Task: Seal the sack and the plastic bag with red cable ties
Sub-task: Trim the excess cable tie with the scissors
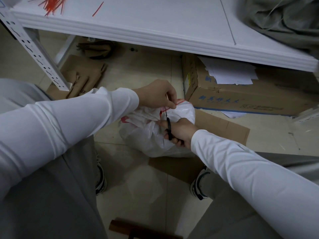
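Note:
A white plastic bag (146, 135) with red print sits on the floor between my feet, its neck gathered at the top. My left hand (158, 95) pinches the thin tail of a red cable tie (165, 107) that rises from the bag's neck. My right hand (179, 130) grips black scissors (169, 127), whose blades point up at the tie just below my left fingers. A pile of loose red cable ties (51, 5) lies on the white shelf (155, 31) at the top left, one single tie (98, 8) beside it. A grey-green sack (284, 18) slumps on the shelf's right end.
A cardboard box (241, 94) with white papers on top stands under the shelf at the right. Flattened cardboard (224, 128) lies under and beside the bag. The shelf's perforated white post (34, 50) stands at the left. A brown wooden piece (138, 230) lies near the bottom edge.

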Demonstrator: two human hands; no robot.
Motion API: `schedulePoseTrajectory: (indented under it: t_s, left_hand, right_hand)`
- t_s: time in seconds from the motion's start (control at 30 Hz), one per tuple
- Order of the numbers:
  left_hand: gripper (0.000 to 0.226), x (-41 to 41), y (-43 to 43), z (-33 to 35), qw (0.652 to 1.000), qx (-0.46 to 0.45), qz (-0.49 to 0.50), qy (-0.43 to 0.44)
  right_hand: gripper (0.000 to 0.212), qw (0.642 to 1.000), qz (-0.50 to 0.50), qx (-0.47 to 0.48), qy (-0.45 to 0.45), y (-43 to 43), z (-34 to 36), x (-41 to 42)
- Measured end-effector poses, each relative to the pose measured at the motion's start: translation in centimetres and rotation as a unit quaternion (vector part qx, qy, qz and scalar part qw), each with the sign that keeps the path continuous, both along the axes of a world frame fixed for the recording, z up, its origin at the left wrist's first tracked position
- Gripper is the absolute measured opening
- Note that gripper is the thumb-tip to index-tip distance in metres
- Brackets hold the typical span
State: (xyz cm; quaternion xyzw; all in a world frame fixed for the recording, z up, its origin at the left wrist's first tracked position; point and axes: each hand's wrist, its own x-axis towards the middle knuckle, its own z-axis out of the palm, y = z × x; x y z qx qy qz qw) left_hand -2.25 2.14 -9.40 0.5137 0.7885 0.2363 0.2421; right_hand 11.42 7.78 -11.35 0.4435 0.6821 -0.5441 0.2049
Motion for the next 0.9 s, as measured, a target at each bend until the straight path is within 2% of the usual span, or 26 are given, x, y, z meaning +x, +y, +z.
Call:
schedulePoseTrajectory:
  t_s: [0.13,0.3,0.77,0.9]
  left_hand:
    - [0.008,-0.7,0.1,-0.1,0.999,0.016,0.043,0.001]
    - [0.006,-1.1,0.0,0.2,0.997,0.008,0.067,-0.042]
    - [0.005,-1.4,-0.1,0.4,0.99,-0.001,0.121,-0.076]
    - [0.005,-1.4,-0.1,0.4,0.989,-0.003,0.124,-0.081]
  right_hand:
    - [0.047,0.996,0.038,0.074,-0.012,0.1,-0.1,1.1]
    - [0.052,0.993,0.044,0.113,-0.012,0.4,-0.3,2.1]
    - [0.051,0.997,0.004,0.083,-0.006,-0.3,0.4,3.0]
    - [0.057,0.996,0.019,0.085,-0.002,-0.5,0.5,3.3]
